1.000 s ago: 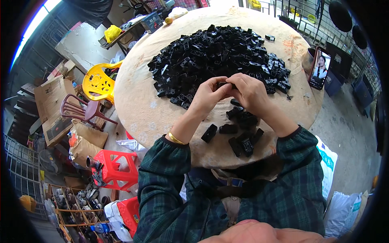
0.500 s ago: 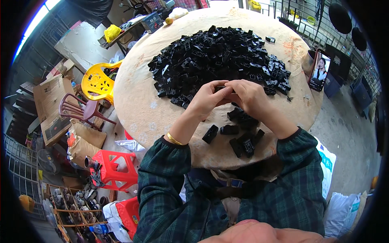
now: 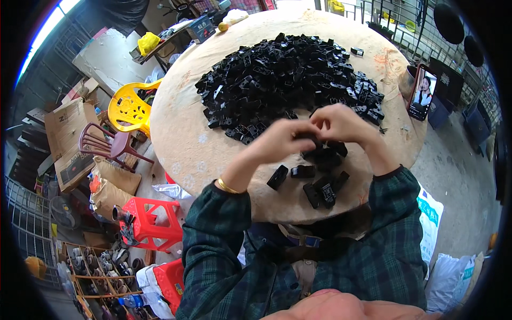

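A large heap of small black plastic parts (image 3: 272,80) lies on the round table. At its near edge my two hands meet, fingers bent together and blurred. My left hand (image 3: 285,140), with a gold bangle at the wrist, is closed, its fingertips over something dark. My right hand (image 3: 344,124) is closed in a pinch against the left fingertips; what it grips is hidden. Just below the hands sits a small cluster of black parts (image 3: 324,159). Nearer to me lie several more, among them a single black piece (image 3: 277,177) and a group (image 3: 326,191).
A pale patterned cloth (image 3: 181,144) covers the table. A phone (image 3: 421,93) showing a person leans against a metal cup (image 3: 407,80) at the right edge. One stray part (image 3: 357,52) lies beyond the heap. Red stools (image 3: 152,224) and a yellow chair (image 3: 128,109) stand left.
My hands have shifted slightly, the left one lower and the right one rightward, with fingertips still together. The heap and the nearer parts look the same.
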Demonstrator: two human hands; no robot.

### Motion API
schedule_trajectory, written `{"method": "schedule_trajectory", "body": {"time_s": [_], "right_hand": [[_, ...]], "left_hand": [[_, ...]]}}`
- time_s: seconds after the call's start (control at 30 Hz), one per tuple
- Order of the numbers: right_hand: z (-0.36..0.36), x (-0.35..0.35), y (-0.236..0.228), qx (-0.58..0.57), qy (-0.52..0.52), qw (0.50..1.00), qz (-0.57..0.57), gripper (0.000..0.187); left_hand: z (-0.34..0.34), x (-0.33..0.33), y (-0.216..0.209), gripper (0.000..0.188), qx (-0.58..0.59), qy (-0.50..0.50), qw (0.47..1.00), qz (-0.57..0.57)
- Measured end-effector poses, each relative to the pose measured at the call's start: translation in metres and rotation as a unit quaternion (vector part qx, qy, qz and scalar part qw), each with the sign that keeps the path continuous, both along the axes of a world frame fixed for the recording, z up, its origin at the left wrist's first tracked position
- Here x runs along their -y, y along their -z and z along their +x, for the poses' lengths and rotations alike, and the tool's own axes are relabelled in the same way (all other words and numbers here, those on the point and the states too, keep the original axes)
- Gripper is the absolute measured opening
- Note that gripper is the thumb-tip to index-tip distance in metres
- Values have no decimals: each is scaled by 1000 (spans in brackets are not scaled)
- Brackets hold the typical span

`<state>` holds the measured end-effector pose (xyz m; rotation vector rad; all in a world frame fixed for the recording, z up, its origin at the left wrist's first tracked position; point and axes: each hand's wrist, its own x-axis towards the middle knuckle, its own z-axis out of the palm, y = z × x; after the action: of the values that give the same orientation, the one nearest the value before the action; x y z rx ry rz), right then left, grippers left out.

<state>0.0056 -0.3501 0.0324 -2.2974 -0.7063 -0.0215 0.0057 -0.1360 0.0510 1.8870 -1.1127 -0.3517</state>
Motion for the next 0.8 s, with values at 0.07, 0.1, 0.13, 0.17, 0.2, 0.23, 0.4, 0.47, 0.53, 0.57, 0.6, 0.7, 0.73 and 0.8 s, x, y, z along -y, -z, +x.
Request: {"method": "schedule_trajectory", "body": {"time_s": [0.07, 0.1, 0.13, 0.17, 0.2, 0.23, 0.4, 0.47, 0.53, 0.57, 0.6, 0.7, 0.73, 0.8], "right_hand": [[-1, -7, 2, -60, -42, 997, -27, 22], [-1, -8, 1, -58, -39, 997, -18, 23], [-1, -7, 1, -58, -40, 997, -19, 23], [0, -3, 3, -32, -29, 999, -19, 23], [1, 0, 4, -5, -19, 1000, -18, 23], [2, 1, 4, -5, -19, 1000, -18, 23], [2, 4, 2, -26, -94, 992, -81, 25], [0, 4, 0, -39, -88, 993, -68, 26], [0, 9, 4, -38, -74, 994, -72, 28], [1, 7, -1, -33, -78, 994, -70, 28], [4, 7, -1, -31, -35, 996, -82, 29], [13, 24, 1, 10, 85, 994, -62, 29], [16, 30, 3, 57, 137, 988, -44, 28], [22, 45, 5, 72, 224, 970, -64, 27]], "left_hand": [[-17, 11, 10, 29, 108, 20, 994, 10], [-22, 14, 10, 29, 141, 27, 990, 13], [-24, 15, 8, 29, 141, 26, 990, 13], [-26, 18, 3, 29, 114, 28, 993, 30], [-27, 19, 0, 30, 87, 28, 995, 48], [-27, 19, 0, 30, 87, 29, 995, 48], [1, 13, 2, 23, 78, 40, 996, 6], [19, 13, -1, 17, -26, -105, 994, 20], [40, 22, 8, 17, -18, -131, 991, 14], [46, 25, 11, 18, 135, -110, 984, 16], [51, 29, 16, 20, 283, -84, 955, 18], [64, 52, 27, 28, 373, -45, 926, 20], [70, 59, 30, 27, 423, -53, 901, 84], [77, 63, 32, 25, 487, -67, 851, 186]]}}
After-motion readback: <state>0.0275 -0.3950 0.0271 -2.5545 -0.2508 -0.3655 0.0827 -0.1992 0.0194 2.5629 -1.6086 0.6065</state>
